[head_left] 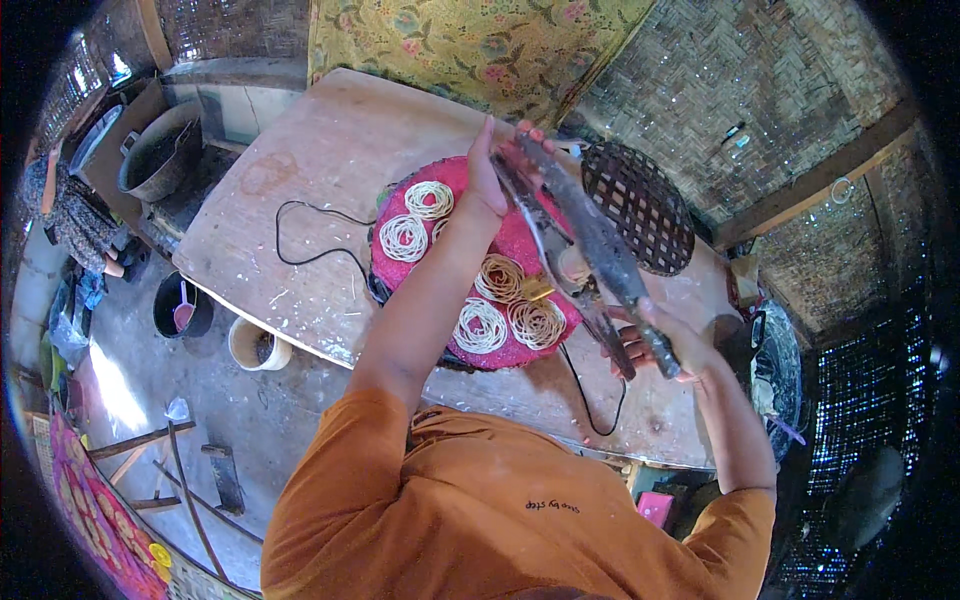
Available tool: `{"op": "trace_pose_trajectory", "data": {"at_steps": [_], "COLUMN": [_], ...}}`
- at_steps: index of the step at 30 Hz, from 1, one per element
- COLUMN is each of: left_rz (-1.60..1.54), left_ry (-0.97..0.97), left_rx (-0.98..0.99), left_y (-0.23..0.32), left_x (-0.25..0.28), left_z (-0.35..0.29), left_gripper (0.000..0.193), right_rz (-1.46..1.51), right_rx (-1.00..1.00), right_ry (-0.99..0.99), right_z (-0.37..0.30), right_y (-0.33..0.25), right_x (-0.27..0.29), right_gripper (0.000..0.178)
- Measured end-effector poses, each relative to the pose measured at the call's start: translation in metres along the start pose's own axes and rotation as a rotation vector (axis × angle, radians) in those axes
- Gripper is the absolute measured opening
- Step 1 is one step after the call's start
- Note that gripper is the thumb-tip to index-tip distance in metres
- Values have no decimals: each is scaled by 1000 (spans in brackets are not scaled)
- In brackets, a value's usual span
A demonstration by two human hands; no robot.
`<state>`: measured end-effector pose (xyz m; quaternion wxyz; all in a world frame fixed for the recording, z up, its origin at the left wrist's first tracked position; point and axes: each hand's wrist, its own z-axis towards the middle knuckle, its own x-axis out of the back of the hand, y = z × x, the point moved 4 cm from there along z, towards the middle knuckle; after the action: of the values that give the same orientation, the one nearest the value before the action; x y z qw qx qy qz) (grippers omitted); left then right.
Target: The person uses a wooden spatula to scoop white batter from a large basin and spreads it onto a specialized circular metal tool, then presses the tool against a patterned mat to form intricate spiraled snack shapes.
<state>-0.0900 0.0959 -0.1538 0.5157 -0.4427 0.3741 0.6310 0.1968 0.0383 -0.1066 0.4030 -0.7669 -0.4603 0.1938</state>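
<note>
Both my hands hold a long, dark wooden tool (610, 245) made of two bars lying side by side with a gap between them. My left hand (488, 178) grips its far end, its fingertips showing past the wood. My right hand (680, 345) is closed around the near end, with fingers reaching underneath. A pale round lump (574, 266) shows between the bars. Below the tool lies a round tray covered in pink cloth (515, 240). Several coils of thin strands rest on it, including a cream coil (480, 326) and a tan coil (537, 322). My left forearm hides part of the tray.
The tray stands on a wide wooden table (340, 140). A dark openwork basket (640, 205) sits beyond the tool, and a black cord (320, 208) loops across the tabletop. A cream bucket (258, 345) and a black bucket (195, 315) stand on the floor. Another person (75, 215) is at far left.
</note>
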Motion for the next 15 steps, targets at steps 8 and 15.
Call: {"op": "trace_pose_trajectory", "data": {"at_steps": [8,15], "left_rz": [-132,-79], "left_ry": [-27,-4], "left_rx": [-110,-130], "left_y": [-25,-5], "left_x": [27,11], "left_z": [40,59], "left_gripper": [52,55], "right_rz": [-47,-158], "right_rx": [-145,-84], "right_ry": [100,202], "right_z": [-12,4], "right_y": [-35,-50], "right_x": [45,51], "right_gripper": [84,71]}}
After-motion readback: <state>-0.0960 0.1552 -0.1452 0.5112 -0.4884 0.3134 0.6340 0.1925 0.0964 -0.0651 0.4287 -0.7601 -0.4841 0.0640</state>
